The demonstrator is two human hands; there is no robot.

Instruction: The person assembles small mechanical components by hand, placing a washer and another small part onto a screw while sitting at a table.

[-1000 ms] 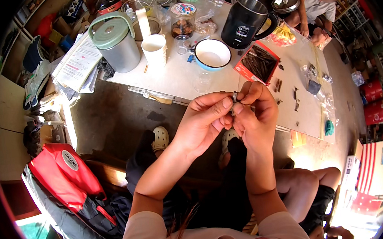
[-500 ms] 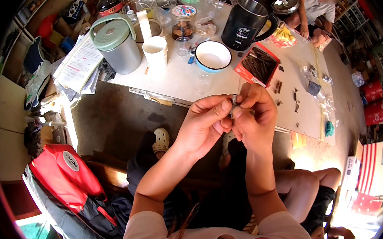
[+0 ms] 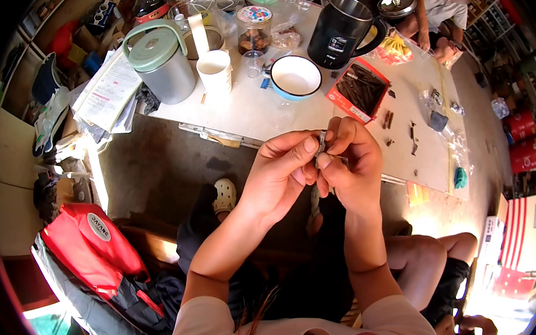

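Fingertips cover most of the small piece [image 3: 322, 139] between the 2 hands, so its full outline and lower end cannot be made out; a thin bit [image 3: 343, 159] juts from the right fingers, and whether it belongs to the same object is unclear. The far shoe between the forearms is mostly hidden, while the cream clog [image 3: 225, 195] to its left shows plainly. The left hand [image 3: 280, 166] slants up from the lower left, thumb stretched toward the right and index finger bent above it, pinching the piece. The right hand [image 3: 352, 161] rises on a nearly upright forearm, its fingers curled inward and its thumb tip meeting the same piece, also in a pinch. What shows of the piece is narrow, silvery grey and roughly upright. It is held at the near edge of the table [image 3: 258, 118], below the white bowl [image 3: 297, 77] and the red box [image 3: 359, 88] of dark strips in this view.
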